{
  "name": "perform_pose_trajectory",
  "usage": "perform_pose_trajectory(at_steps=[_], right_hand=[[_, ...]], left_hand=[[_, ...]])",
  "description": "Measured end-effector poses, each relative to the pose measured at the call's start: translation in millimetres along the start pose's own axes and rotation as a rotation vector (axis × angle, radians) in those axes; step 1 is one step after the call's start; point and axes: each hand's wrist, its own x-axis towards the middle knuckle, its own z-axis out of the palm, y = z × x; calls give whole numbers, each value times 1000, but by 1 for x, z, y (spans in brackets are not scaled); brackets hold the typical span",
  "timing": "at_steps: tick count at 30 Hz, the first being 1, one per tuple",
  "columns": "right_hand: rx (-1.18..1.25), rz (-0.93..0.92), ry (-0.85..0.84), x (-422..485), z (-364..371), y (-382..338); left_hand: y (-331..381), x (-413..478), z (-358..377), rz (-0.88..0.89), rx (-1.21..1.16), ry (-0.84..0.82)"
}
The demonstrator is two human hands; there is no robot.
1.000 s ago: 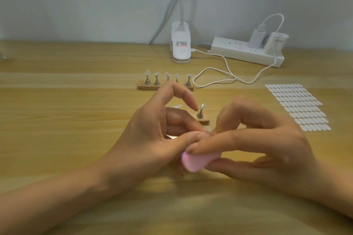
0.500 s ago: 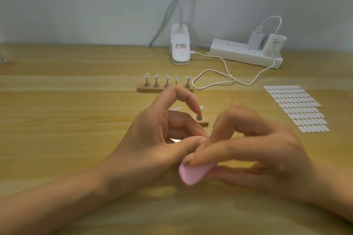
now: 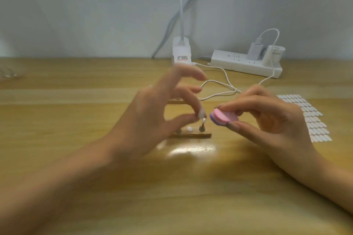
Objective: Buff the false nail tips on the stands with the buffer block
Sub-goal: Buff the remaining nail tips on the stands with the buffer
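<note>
Wooden desk (image 3: 57, 120) against a pale wall. Right hand (image 3: 271, 122) pinches a pink buffer (image 3: 224, 117) between thumb and fingers, raised just right of a nail tip (image 3: 204, 120) on a stand (image 3: 201, 129). Left hand (image 3: 152, 118), blurred, brings thumb and one finger together at that tip; whether they grip it is unclear.

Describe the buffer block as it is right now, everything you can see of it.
The buffer block is a small flat pad with a rounded end, pink on top with a purple layer beneath, foam-like in look. The right hand pinches it, one finger on top, another digit below, holding it off the table, roughly level. Its rounded end faces the pale nail tip pinched in the blurred left hand, a small gap between them.
</note>
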Motion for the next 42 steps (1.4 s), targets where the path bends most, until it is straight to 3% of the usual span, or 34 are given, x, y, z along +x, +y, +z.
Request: perform_pose_trajectory(at_steps=[12, 21, 29, 33, 35, 38, 42], right_hand=[[117, 143, 41, 3, 1, -2], [148, 287, 112, 7, -2, 2], [215, 313, 158, 10, -2, 2], [267, 303, 196, 11, -3, 1], [265, 270, 217, 10, -4, -1], [198, 208, 220, 7, -5, -5], [-20, 8, 99, 1, -2, -8]], left_hand=[[-15, -7, 7, -248, 106, -38], [-6, 3, 2, -137, 417, -232], [1, 15, 20, -77, 473, -136], [6, 10, 27, 44, 547, -95], [9, 7, 27, 121, 476, -37], [14, -1, 21, 131, 115, 67], [18, -16, 17, -110, -260, 104]])
